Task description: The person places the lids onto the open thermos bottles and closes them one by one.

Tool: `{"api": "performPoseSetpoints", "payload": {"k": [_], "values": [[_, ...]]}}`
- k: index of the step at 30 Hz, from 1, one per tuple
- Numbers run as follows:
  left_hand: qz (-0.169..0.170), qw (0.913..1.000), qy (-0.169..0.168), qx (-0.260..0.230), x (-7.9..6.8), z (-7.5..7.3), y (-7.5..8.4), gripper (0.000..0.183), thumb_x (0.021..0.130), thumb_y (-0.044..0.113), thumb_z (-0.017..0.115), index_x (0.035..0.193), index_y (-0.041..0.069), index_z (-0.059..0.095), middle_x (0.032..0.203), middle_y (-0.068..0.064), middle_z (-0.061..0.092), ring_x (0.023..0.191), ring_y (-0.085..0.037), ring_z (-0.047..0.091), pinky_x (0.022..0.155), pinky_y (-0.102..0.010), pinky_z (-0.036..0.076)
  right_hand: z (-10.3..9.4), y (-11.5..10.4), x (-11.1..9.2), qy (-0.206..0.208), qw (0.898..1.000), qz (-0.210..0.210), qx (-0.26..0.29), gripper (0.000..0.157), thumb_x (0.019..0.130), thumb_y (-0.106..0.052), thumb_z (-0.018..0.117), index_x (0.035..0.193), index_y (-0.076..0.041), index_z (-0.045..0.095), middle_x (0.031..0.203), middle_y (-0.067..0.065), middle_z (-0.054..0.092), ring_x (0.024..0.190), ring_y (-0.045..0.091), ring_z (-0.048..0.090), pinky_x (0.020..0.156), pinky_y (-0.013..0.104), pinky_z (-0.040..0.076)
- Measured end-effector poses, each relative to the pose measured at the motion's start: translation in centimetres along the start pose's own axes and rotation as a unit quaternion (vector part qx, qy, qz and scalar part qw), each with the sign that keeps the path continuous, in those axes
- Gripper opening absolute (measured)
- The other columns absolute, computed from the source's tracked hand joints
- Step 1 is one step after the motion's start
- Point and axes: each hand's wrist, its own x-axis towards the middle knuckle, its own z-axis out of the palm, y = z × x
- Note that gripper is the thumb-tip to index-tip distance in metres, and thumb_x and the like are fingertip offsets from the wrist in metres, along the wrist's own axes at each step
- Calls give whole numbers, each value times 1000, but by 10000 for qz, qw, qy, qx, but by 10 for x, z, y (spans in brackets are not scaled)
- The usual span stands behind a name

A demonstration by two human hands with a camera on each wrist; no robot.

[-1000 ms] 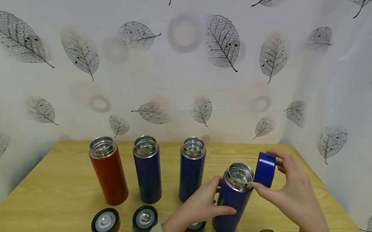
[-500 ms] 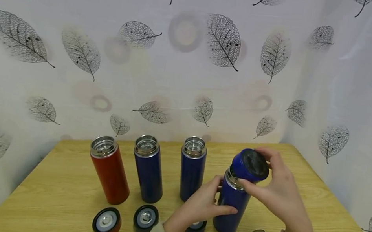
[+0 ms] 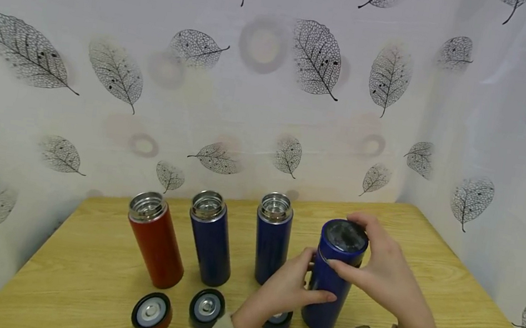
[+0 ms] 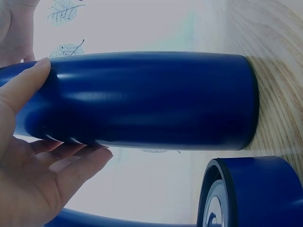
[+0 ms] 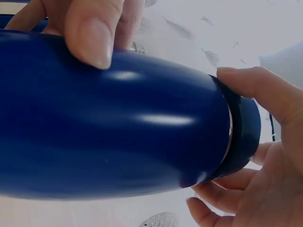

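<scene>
At the right of the table stands a blue thermos bottle [image 3: 325, 299], upright. My left hand [image 3: 282, 295] grips its body from the left, the thumb across the front. On its mouth sits a blue lid [image 3: 344, 242] with a dark top, and my right hand [image 3: 386, 274] holds that lid between thumb and fingers. A thin silver line shows between the lid [image 5: 244, 132] and the body in the right wrist view. Part of another blue lid [image 4: 267, 189] lies beside the bottle's base, partly hidden by my left hand in the head view.
Left of my hands stand a red bottle [image 3: 157, 250] and two dark blue bottles [image 3: 211, 246], [image 3: 271, 249], all uncapped. A red lid [image 3: 152, 315] and a dark lid [image 3: 207, 310] lie underside up in front of them. A leaf-print curtain [image 3: 251, 101] hangs behind the table [image 3: 57, 264].
My right hand has brought the blue lid leftward from beside the bottle, turned it over and set it on the mouth. My left hand has kept its grip on the body.
</scene>
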Motion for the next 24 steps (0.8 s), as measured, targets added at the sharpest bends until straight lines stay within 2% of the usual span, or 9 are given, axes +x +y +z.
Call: {"api": "performPoseSetpoints", "payload": {"k": [11, 17, 24], "values": [[-9, 10000, 17, -22, 1, 1, 0, 67, 77, 28, 69, 131, 16, 32, 127, 0, 44, 112, -17, 46, 85, -35, 43, 0, 3, -1, -129, 9997, 99, -197, 66, 64, -17, 80, 117, -2, 43, 109, 13, 51, 95, 28, 52, 76, 48, 43], [73, 10000, 15, 0, 2, 1, -3, 66, 77, 29, 68, 131, 15, 32, 126, 1, 43, 111, -11, 45, 89, -29, 40, 1, 5, -1, -247, 9990, 92, -359, 61, 66, -25, 78, 115, -4, 48, 111, 10, 49, 100, 27, 47, 78, 47, 41], [-83, 9999, 72, 30, 1, -1, 3, 68, 76, 38, 67, 130, 15, 33, 123, 5, 44, 110, -8, 44, 91, -30, 38, -6, 10, -1, -346, 9994, -21, 41, 49, 74, -18, 73, 116, -7, 50, 115, 9, 49, 105, 26, 46, 82, 48, 39]]}}
